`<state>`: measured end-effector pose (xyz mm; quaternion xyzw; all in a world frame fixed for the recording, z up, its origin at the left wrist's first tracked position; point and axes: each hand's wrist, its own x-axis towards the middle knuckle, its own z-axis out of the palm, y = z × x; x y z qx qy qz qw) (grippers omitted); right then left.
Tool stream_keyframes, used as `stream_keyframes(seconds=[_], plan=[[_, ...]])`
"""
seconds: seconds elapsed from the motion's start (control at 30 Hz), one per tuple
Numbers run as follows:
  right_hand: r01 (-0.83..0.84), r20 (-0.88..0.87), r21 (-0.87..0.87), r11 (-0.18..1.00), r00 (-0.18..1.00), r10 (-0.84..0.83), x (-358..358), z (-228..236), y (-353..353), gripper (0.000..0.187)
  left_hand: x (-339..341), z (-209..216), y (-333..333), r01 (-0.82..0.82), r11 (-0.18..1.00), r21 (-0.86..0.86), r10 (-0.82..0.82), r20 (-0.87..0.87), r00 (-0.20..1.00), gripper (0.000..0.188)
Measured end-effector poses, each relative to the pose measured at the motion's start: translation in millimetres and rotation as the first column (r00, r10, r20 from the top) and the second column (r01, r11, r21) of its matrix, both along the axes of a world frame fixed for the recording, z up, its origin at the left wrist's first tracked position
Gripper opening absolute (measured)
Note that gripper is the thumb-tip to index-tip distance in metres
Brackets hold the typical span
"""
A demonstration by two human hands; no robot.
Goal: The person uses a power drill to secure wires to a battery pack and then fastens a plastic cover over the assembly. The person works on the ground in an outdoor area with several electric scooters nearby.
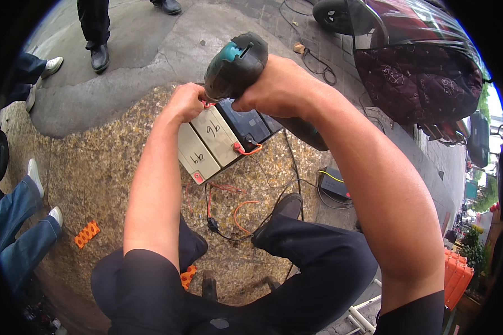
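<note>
My right hand (pixel 276 84) grips a black and teal cordless drill (pixel 237 62), its nose pointing down over the far end of a row of batteries. Beside the nose, my left hand (pixel 185 103) has its fingers pinched together at a red terminal; what they hold is hidden. Under the hands sit two cream batteries, the middle one (pixel 217 133) and the left one (pixel 192 149), with handwritten marks on top. A dark battery (pixel 246 120) stands against their right side. An orange wire (pixel 253 151) joins the near red terminal of the middle battery to the dark one.
Loose red and black leads with a black connector (pixel 212 224) lie by my shoes. A black charger box (pixel 334 183) is on the right. Orange perforated pieces (pixel 86 234) lie on the left. Bystanders' legs (pixel 25 206) stand left and ahead. A wheeled vehicle (pixel 413 78) is at upper right.
</note>
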<state>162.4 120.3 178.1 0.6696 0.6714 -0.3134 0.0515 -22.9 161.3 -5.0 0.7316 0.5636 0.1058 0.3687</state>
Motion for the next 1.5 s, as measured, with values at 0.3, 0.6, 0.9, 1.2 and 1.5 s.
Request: stream_keyframes(seconds=[0.3,0.6,0.9,1.2,1.5], plan=[[-0.073,0.022,-0.024,0.997,0.997,0.074,-3.7,-2.4,0.6,0.043,0.7,-12.2,2.3,0.017,0.999,0.043,-0.017,-0.004,1.000,0.025],[-0.177,0.181,-0.135,0.975,0.963,0.200,-23.8,9.9,24.2,0.044,-0.9,-17.7,-9.0,-0.070,0.988,0.138,0.061,0.073,0.995,0.029],[-0.200,0.139,-0.151,0.968,0.965,0.221,-23.0,23.7,22.8,0.044,3.9,-22.2,-23.0,-0.189,0.961,0.200,0.174,0.094,0.980,0.031],[-0.254,0.204,-0.136,0.958,0.939,0.278,-31.1,20.8,28.0,0.035,5.3,-29.8,-21.3,-0.208,0.969,0.136,0.193,0.113,0.975,0.030],[-0.275,0.208,-0.110,0.955,0.934,0.292,-33.7,15.7,30.3,0.032,4.7,-33.7,-19.3,-0.181,0.958,0.221,0.157,0.123,0.980,0.030]])
